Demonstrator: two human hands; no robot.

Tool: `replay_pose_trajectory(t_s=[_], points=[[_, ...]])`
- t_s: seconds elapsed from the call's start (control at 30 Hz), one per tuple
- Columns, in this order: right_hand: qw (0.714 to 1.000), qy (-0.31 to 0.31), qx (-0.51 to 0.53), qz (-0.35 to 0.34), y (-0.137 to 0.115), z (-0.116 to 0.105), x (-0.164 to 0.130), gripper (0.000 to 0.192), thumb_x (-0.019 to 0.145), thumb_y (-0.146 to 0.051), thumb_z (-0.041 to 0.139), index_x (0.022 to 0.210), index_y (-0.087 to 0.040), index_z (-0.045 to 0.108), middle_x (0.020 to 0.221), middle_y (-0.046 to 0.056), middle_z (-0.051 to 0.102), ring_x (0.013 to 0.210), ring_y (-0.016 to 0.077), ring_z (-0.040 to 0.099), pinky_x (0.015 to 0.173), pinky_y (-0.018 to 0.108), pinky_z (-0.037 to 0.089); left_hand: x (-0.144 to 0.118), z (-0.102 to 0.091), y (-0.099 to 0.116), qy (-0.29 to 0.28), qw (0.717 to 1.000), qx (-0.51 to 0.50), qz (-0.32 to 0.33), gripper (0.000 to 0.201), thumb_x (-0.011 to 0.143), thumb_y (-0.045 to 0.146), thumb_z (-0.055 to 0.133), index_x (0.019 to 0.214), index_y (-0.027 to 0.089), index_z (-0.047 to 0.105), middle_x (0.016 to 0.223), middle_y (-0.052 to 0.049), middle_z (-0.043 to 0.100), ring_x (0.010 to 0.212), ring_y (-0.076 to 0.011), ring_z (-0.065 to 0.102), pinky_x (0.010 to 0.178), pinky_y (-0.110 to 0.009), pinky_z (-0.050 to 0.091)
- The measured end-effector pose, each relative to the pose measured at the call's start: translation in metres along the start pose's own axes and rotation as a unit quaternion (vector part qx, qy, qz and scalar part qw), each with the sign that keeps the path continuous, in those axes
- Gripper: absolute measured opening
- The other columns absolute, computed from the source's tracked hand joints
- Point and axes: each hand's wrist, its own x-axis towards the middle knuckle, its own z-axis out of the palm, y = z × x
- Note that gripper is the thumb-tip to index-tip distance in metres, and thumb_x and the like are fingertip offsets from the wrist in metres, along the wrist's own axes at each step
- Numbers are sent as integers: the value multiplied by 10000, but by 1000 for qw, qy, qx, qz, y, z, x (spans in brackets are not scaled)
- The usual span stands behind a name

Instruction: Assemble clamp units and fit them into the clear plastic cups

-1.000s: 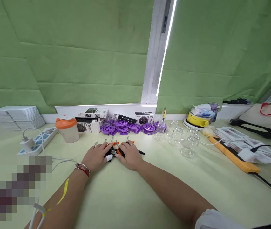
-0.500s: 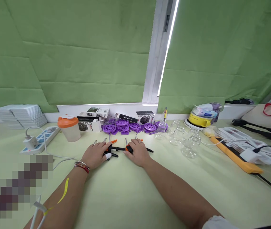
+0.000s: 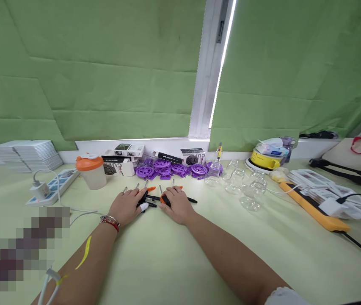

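This looks like an office-style workroom set up for hands-on work: a long pale worktop (image 3: 167, 262) runs under a window covered by green blinds (image 3: 104, 84). A power strip (image 3: 51, 186), stacked white booklets (image 3: 24, 154), boxed products (image 3: 126, 150), purple plastic parts (image 3: 167, 168) and small glass jars (image 3: 246, 186) crowd its far edge.

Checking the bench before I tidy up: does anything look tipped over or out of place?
Yes. Several clear glass jars lie tipped on their sides right of the hands, and the purple wheels sit in a loose heap by the wall. Nothing looks spilled or broken.
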Motion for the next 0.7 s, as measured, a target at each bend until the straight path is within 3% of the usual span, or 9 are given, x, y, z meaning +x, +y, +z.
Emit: replay_pose_trajectory(t_s=[0.23, 0.33, 0.43, 0.5, 0.6, 0.7], points=[[997, 71, 8, 17, 8, -5, -3, 491, 914, -508, 340, 1244, -173, 482, 1390, 146, 411, 1290, 290, 330, 1039, 488, 261, 0, -3, 6, 82, 996, 20, 5, 560, 881, 467, 351, 1356, 176, 408, 1295, -151, 530, 1196, -304, 441, 985, -473, 276], [979, 197, 16, 56, 30, -17, 0, 458, 913, -444, 367, 1267, -166, 447, 1401, 156, 379, 1308, 288, 307, 1052, 498, 264, 1, -7, 18, 135, 991, 22, 13, 512, 878, 420, 375, 1304, 151, 467, 1301, -169, 522, 1219, -323, 420, 1014, -508, 236], [926, 352, 10, 134, 70, -31, 1, 499, 889, -390, 410, 1310, -128, 356, 1406, 191, 328, 1340, 295, 237, 1068, 521, 238, 3, -13, 42, 148, 987, 17, 60, 452, 871, 345, 395, 1261, 146, 506, 1317, -169, 510, 1209, -324, 432, 1028, -511, 226], [895, 407, 10, 182, 100, -38, -2, 562, 858, -366, 451, 1329, -101, 296, 1391, 224, 318, 1345, 308, 215, 1069, 539, 223, 9, -18, 62, 139, 986, 0, 89, 441, 860, 318, 409, 1256, 152, 508, 1308, -166, 516, 1199, -318, 442, 1042, -510, 211], [895, 382, 31, 227, 136, -40, -10, 675, 791, -341, 519, 1353, -89, 243, 1397, 234, 299, 1338, 324, 220, 1073, 527, 227, 26, -24, 89, 97, 990, -48, 90, 504, 818, 315, 465, 1301, 171, 459, 1325, -171, 493, 1218, -320, 425, 1058, -519, 176], [899, 329, 80, 277, 152, -34, -15, 782, 748, -350, 557, 1385, -78, 194, 1402, 224, 304, 1321, 325, 266, 1081, 477, 249, 53, -28, 101, -3, 987, -155, 30, 547, 794, 326, 477, 1323, 193, 435, 1335, -163, 483, 1209, -332, 434, 1038, -529, 182]])
